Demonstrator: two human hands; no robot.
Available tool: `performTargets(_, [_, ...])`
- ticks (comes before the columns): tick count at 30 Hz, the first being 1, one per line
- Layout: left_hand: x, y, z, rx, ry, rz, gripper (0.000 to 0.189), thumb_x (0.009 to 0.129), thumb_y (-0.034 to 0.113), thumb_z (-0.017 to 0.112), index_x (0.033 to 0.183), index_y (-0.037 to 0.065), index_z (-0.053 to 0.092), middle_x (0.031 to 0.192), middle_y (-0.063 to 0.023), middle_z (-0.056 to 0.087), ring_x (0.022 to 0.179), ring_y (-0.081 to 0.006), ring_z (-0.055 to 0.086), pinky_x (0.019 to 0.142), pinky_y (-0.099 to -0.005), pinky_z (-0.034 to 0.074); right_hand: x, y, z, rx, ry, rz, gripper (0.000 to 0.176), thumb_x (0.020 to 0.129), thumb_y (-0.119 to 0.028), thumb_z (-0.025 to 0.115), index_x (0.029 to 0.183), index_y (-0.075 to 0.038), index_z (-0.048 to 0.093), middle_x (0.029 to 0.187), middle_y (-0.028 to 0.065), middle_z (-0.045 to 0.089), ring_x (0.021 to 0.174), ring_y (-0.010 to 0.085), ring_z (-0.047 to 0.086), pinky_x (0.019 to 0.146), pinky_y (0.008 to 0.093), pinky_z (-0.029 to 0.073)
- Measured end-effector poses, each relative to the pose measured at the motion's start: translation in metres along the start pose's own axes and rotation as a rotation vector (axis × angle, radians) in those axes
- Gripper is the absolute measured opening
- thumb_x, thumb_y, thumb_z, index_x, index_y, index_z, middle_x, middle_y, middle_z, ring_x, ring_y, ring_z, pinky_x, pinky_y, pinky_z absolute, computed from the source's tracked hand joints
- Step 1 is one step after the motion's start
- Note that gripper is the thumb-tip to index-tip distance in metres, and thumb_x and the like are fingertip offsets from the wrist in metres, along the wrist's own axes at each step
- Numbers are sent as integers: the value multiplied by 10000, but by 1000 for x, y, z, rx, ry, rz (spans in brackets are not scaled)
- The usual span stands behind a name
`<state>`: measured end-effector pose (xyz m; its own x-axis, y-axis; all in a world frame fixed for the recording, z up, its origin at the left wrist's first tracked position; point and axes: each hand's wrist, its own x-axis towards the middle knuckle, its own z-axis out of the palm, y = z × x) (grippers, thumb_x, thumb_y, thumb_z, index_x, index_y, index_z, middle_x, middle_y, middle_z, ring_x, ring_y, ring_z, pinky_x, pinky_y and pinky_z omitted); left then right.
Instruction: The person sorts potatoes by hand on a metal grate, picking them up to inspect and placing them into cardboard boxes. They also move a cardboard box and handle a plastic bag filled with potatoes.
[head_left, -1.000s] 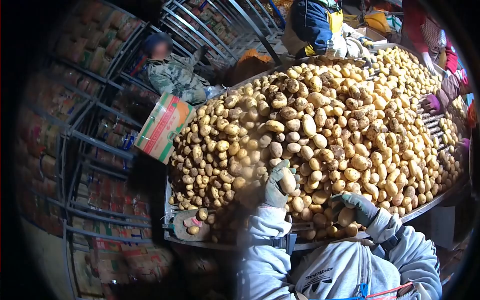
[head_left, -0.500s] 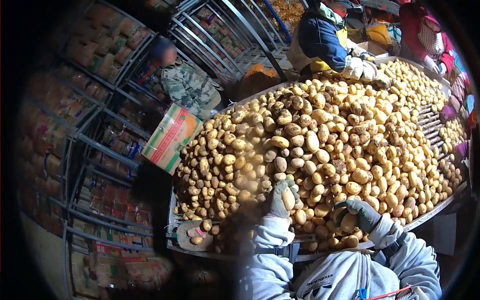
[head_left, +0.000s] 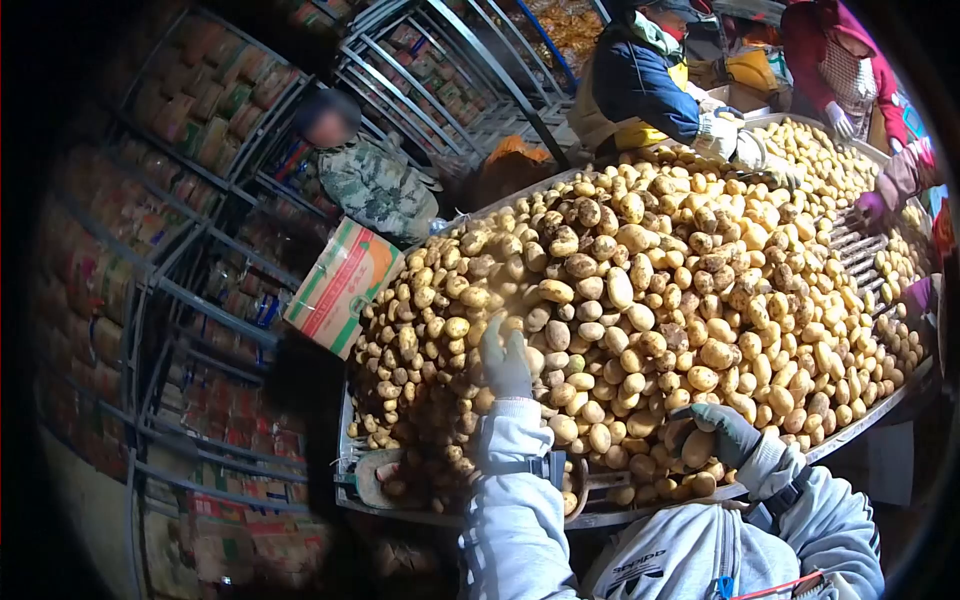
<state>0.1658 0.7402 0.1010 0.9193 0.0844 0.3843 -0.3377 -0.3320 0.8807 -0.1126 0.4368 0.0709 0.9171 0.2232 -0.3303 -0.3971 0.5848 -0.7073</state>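
Potatoes (head_left: 610, 290) lie heaped over a large metal-edged table (head_left: 860, 433). My left hand (head_left: 507, 362), in a grey-green glove, is over the left middle of the heap with its fingers apart and no potato visible in it. Near the front edge, my right hand (head_left: 718, 430), gloved too, curls round a potato (head_left: 697, 448). More potatoes lie just below and beside that hand.
A cardboard box (head_left: 345, 285) stands at the table's left edge, near a person in camouflage (head_left: 375, 185). Co-workers (head_left: 640, 85) reach in from the far side. A scoop-like tray (head_left: 377, 478) sits at the left front corner. Metal racks (head_left: 215, 310) hold packed goods.
My left hand has moved left and forward, and the potato it held is gone from it. My right hand has stayed in place. At the right, a co-worker's purple-gloved hand has reached over the slats.
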Motion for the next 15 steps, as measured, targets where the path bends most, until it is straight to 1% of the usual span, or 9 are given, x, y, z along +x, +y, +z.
performTargets(3, [-17, 11, 13, -307, -26, -131, 442, 958, 54, 730, 1385, 9, 625, 1472, -141, 576, 1335, -253, 563, 1148, -378, 440, -7, -7, 1, 34, -19, 8, 518, 1032, -433, 593, 1250, 29, 684, 1079, 151, 759, 951, 259, 737, 832, 393, 613])
performTargets(4, [-21, 6, 18, -197, -28, -66, 468, 942, 29, 750, 1388, -4, 614, 1453, -145, 601, 1374, -252, 548, 1170, -385, 429, -8, -8, 1, 37, -39, 23, 505, 1033, -422, 593, 1252, 23, 687, 1089, 145, 758, 966, 255, 733, 847, 389, 608])
performTargets(5, [-32, 6, 16, 155, -61, 98, 465, 953, 65, 751, 1391, -9, 612, 1423, -142, 627, 1361, -246, 558, 1164, -386, 435, -9, -9, -3, 40, -50, 33, 491, 1034, -411, 594, 1255, 17, 691, 1099, 139, 756, 980, 251, 730, 862, 385, 603])
performTargets(7, [-45, 18, 29, -189, -125, -62, 472, 960, 128, 766, 1388, -6, 619, 1398, -142, 646, 1307, -242, 587, 1126, -382, 460, -8, 0, -13, 20, 14, -20, 451, 1050, -364, 574, 1301, -9, 696, 1194, 108, 736, 1054, 217, 702, 969, 363, 553])
performTargets(9, [-59, 25, 34, -215, -156, -115, 495, 967, 128, 744, 1419, -8, 594, 1420, -135, 621, 1251, -234, 594, 1058, -366, 491, 1, 18, -38, -277, 54, -148, 381, 1073, -264, 530, 1326, -38, 704, 1260, 59, 727, 1199, 159, 611, 1051, 345, 460])
performTargets(11, [-66, 32, 39, -175, -149, -147, 518, 974, 129, 721, 1450, -9, 570, 1441, -128, 596, 1195, -226, 600, 989, -351, 522, -2, 23, -52, -138, 151, -133, 418, 1036, -360, 644, 1298, -44, 724, 1234, 81, 741, 1168, 173, 638, 1024, 362, 485])
performTargets(13, [-73, 49, 44, -151, -121, -216, 541, 981, 129, 699, 1481, -11, 545, 1463, -121, 571, 1139, -219, 607, 920, -335, 553, -18, 9, -62, 81, 140, 41, 380, 1044, -283, 618, 1304, -28, 728, 1256, 25, 725, 1221, 108, 598, 1078, 322, 453])
performTargets(14, [-66, 17, 40, -107, -143, -80, 552, 989, 129, 684, 1498, -9, 520, 1458, -114, 569, 1112, -215, 615, 908, -330, 549, -37, -8, -59, 18, 199, 13, 382, 1042, -297, 623, 1294, -31, 733, 1243, 14, 722, 1188, 104, 609, 1061, 309, 459])
performTargets(15, [-74, 48, 47, -145, -121, -190, 543, 998, 137, 688, 1491, -19, 523, 1486, -132, 564, 1171, -224, 611, 927, -337, 536, -56, -23, -55, -45, 245, -4, 385, 1041, -311, 627, 1284, -33, 738, 1231, 4, 720, 1155, 100, 620, 1044, 297, 465])
